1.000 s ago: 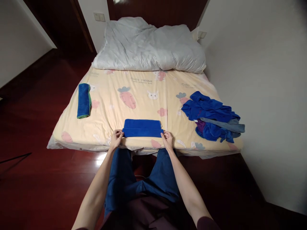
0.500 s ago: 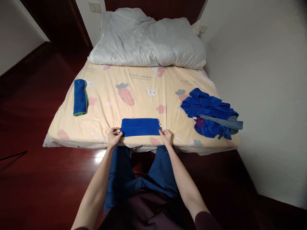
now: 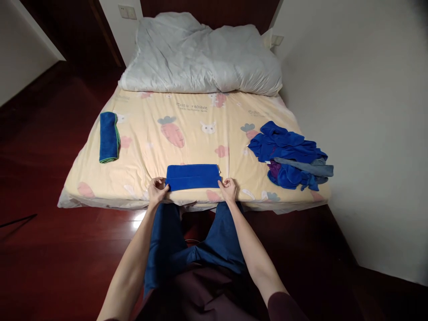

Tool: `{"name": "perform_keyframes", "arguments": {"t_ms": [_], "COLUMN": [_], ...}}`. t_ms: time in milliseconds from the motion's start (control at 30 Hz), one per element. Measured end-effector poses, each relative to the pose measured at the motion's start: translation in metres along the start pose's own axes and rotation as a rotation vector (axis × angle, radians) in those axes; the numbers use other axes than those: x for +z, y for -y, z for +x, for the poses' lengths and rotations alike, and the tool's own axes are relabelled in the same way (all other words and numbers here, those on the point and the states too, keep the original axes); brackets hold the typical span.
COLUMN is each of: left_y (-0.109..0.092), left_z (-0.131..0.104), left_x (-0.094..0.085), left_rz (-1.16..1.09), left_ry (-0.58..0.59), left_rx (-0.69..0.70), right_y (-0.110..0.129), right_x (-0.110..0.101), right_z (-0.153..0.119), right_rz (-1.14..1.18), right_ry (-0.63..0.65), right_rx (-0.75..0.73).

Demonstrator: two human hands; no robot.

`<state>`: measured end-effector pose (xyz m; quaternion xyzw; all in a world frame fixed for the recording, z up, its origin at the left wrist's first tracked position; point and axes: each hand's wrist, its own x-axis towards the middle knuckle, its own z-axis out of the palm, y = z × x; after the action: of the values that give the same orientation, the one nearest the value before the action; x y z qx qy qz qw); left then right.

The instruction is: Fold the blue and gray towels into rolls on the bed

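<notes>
Just below the centre of the frame, pinching a folded blue cloth [image 3: 193, 177] by its 2 ends, keeping its long side across the frame, on the near part of the bed [image 3: 197, 147]. At the cloth's left end, gripping the near corner with the left hand [image 3: 158, 191], closed narrow, with thumb angled inward onto the fabric and fingers curled. At its right end, gripping likewise with the right hand [image 3: 228, 189], thumb toward the cloth, fingers bent. From lower left and lower right of the frame, reaching up with 2 bare forearms [image 3: 130, 254], slanted inward to the wrists and nearly mirrored, with elbows spread wider than hands. Working between a rolled-looking blue towel with green edging [image 3: 109, 137] at middle left and a loose heap of blue cloths [image 3: 287, 149], mixed with greyish and purple pieces, at middle right, both on the bed and well apart from the hands. Facing a bunched pale duvet [image 3: 203, 58] across the top of the frame.
</notes>
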<state>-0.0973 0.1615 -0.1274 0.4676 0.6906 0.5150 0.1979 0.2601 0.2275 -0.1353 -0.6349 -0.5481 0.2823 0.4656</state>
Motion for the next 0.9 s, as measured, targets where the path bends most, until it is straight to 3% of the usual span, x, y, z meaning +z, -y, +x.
{"name": "perform_keyframes", "arguments": {"t_ms": [133, 333, 600, 700, 900], "left_y": [-0.004, -0.007, -0.014, -0.013, -0.004], "left_z": [0.0, -0.001, 0.004, 0.005, 0.007], "left_x": [-0.002, -0.002, -0.01, -0.01, -0.008], "left_rz": [0.022, 0.077, 0.189, 0.201, 0.103], "left_ry": [0.113, 0.214, 0.381, 0.404, 0.362], "left_rx": [0.119, 0.177, 0.186, 0.223, 0.193], "right_y": [0.005, 0.008, 0.014, 0.014, 0.016], "right_x": [0.004, 0.007, -0.011, -0.012, -0.006], "right_z": [-0.008, -0.011, -0.012, -0.013, -0.008], "right_rz": [-0.096, -0.077, -0.184, -0.196, -0.121], "right_ry": [-0.039, 0.071, 0.286, 0.313, 0.269], "right_rx": [-0.175, -0.307, -0.394, -0.393, -0.255]}}
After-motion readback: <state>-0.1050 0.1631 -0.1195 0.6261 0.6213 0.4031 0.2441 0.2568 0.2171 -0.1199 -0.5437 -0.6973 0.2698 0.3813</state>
